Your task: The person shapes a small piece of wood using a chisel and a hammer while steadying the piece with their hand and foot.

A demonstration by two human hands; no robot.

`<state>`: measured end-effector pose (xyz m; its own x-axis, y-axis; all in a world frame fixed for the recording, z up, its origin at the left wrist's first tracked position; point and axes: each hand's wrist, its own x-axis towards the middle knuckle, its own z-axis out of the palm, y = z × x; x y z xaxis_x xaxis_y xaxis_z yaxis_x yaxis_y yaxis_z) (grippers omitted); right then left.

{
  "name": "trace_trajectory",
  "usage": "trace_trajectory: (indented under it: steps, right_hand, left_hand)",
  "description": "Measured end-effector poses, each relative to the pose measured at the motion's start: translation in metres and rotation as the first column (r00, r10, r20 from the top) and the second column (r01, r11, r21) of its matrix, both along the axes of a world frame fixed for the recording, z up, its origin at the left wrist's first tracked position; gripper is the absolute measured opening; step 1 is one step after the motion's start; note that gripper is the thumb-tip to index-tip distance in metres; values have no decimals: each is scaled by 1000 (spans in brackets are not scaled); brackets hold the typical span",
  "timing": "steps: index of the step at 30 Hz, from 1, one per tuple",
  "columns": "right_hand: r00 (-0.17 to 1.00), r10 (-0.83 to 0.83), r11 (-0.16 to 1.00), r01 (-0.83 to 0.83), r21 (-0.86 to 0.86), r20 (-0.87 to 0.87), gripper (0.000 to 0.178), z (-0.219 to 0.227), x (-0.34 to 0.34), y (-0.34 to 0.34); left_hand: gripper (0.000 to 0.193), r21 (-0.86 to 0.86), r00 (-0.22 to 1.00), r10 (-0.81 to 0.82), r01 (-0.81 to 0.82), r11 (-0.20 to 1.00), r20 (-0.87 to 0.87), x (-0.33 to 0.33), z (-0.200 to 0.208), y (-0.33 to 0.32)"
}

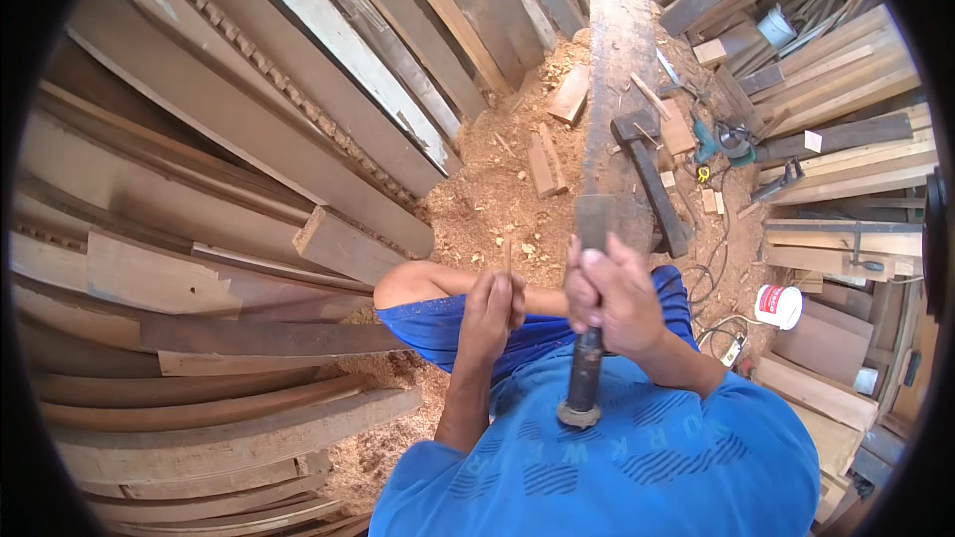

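Note:
My left hand [492, 308] is closed on a thin wooden stick [507, 256], whose tip pokes up above the fingers. My right hand [617, 300] grips a wide-bladed chisel [594, 219] near where blade meets handle. The flat blade points away from me, and the dark handle runs back toward my chest, ending in a battered, pale butt. Just beyond the blade, a long worn plank bench [622, 50] stretches away. On it lies a dark-handled hammer [654, 184], its head at the far end; a thin sliver of wood rests across the head.
Wood shavings [477, 209] cover the floor, with loose wood blocks [547, 161] among them. Many boards [249, 139] lean along the left. At right are a teal power tool [731, 144], a cord, a white-and-red bucket [778, 306], a clamp [858, 249] and stacked timber [846, 85].

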<state>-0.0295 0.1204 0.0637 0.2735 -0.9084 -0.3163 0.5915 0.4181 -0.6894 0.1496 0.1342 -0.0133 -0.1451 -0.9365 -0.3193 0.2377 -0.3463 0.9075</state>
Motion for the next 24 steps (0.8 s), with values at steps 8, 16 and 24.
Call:
trace_trajectory:
  steps: [8, 16, 24]
  right_hand:
    - [963, 244, 966, -252, 59, 116, 15, -13, 34, 4]
    - [974, 221, 975, -222, 5, 41, 16, -2, 15, 13]
    - [904, 28, 975, -118, -186, -426, 20, -12, -31, -9]
  left_hand:
    - [23, -388, 922, 76, 84, 918, 379, -4, 8, -31]
    - [20, -278, 972, 82, -19, 960, 218, -9, 18, -3]
    - [21, -106, 992, -29, 42, 994, 121, 13, -23, 34]
